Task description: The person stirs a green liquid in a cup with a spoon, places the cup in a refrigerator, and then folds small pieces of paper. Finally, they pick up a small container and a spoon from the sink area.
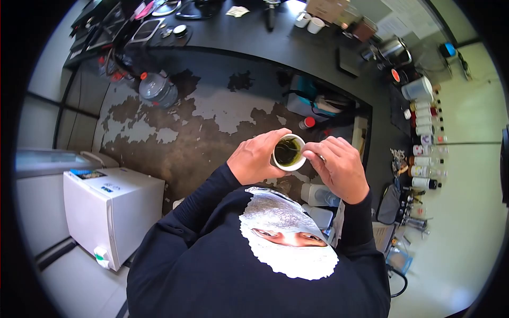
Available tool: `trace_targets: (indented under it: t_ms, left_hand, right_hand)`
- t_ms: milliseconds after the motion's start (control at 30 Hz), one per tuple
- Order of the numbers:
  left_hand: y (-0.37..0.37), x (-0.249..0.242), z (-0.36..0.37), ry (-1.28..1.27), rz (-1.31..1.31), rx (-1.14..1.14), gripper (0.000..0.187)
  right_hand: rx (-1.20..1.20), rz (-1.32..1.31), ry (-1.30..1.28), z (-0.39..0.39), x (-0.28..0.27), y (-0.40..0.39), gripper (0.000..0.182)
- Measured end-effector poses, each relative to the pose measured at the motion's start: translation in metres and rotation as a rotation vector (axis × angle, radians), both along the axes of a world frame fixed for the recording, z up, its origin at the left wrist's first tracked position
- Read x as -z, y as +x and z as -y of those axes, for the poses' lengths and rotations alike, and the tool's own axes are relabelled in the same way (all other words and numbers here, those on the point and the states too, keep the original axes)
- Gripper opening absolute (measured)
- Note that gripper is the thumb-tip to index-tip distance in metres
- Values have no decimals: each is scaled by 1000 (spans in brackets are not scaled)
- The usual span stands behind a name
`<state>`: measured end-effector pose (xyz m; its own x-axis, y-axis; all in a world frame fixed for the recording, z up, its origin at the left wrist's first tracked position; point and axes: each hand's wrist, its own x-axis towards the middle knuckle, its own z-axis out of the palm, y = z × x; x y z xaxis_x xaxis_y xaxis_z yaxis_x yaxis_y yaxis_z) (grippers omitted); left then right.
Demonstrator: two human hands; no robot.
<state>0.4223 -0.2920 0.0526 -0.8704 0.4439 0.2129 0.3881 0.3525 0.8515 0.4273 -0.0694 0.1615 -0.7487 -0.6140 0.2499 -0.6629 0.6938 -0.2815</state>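
Note:
My left hand (256, 160) is wrapped round a white cup (289, 168) in front of my chest. Dark green liquid (287, 152) lies inside, with darker streaks that look like leaves. Close against the cup's right rim, my right hand (338, 165) is closed in a pinch. A thin handle (322, 158), dark and metal-looking, pokes out between its fingers. The rest of that utensil is hidden by the fingers and the cup, so its kind does not show.
A black counter (238, 40) runs along the back and round to the right. Several bottles (422, 159) line its right side. A white mini fridge (114, 204) stands at lower left. On the worn floor is a large water bottle (158, 90). White cups (315, 25) sit at the back.

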Motion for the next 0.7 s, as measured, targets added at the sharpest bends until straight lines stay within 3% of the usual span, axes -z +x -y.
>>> trace_targets:
  t_ms: [167,233,367,500,700]
  left_hand:
    - [8,1,30,34,-29,-117,81]
    - [12,-4,36,37,-42,-125,82]
    - [16,0,35,40,15,-152,84]
    - [16,-3,36,47,20,-151,86]
    - [13,-2,30,47,38,-89,83]
  right_hand:
    - [-190,85,-87,22,3,-15,17]
    - [-248,-39,-92,34,-2,-19,17]
    - [-165,-116,-27,31,7,-21,15]
    - [-236,50,-71,28,-1,-14,11]
    - [-69,-118,-35,23,7,-3,11]
